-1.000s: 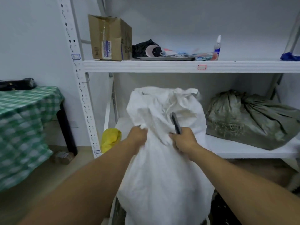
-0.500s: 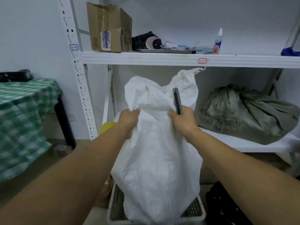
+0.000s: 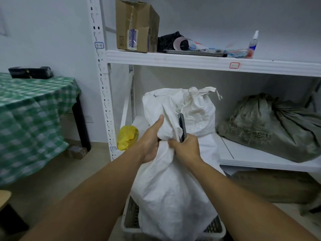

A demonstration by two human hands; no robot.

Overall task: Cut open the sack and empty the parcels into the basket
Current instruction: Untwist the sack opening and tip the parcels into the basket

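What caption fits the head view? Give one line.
Both hands grip a white sack over a basket.

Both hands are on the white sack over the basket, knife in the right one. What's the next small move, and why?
Probably bring the knife up to the tied neck and cut there. The left hand and right hand bunch the sack midway, its bottom already sits in the basket, and the top is still knotted shut.

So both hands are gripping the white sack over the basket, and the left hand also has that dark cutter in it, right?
Not quite. The head view shows the dark cutter in the right hand, not the left. The left hand grips only the white sack. Both hands do hold the sack, whose bottom sits in the basket.
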